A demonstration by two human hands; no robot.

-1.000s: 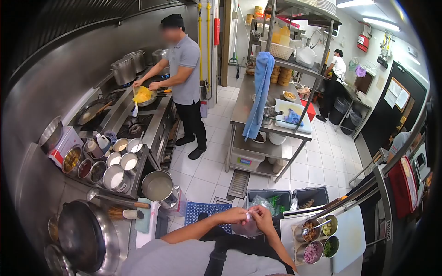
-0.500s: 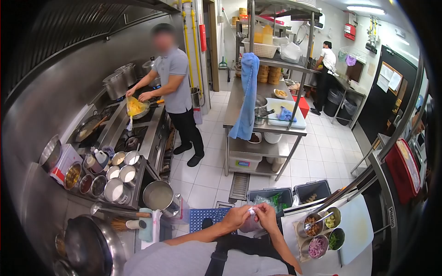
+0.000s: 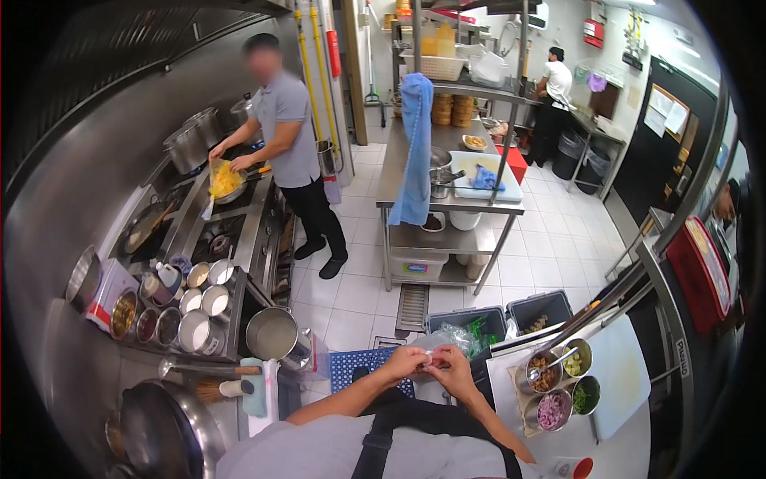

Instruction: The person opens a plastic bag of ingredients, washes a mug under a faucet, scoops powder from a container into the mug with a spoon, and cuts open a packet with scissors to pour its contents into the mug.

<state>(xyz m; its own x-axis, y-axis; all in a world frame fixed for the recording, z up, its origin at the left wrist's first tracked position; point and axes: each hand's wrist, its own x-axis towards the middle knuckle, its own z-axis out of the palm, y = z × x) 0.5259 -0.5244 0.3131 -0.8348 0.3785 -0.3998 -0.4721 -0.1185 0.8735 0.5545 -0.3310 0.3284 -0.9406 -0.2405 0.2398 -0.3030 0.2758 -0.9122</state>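
Observation:
In front of my chest, my left hand (image 3: pixel 408 363) and my right hand (image 3: pixel 450 374) meet with their fingertips pinched together. Between them is the gathered top of a clear plastic bag (image 3: pixel 432 391), whose pale body hangs below the fingers. What the bag contains is hard to make out. To the right of my right hand, several metal pots of cut food stand on the counter: red onion (image 3: pixel 551 409), chopped greens (image 3: pixel 585 395), pale green pieces (image 3: pixel 576 359) and brown pieces with a spoon (image 3: pixel 543 374).
Grey bins (image 3: pixel 539 312) stand just ahead, one with plastic bags. A co-worker (image 3: pixel 287 128) at the stove tips yellow food from a bag into a pan. A steel table (image 3: pixel 399 172) with a blue towel stands beyond. The wok (image 3: pixel 155 435) is at left; another person (image 3: pixel 555 104) works far back.
My view has shifted, bringing a red-rimmed cup in at the bottom right. My hands have lowered slightly, still pinching the bag's top. The co-worker keeps tipping the yellow food.

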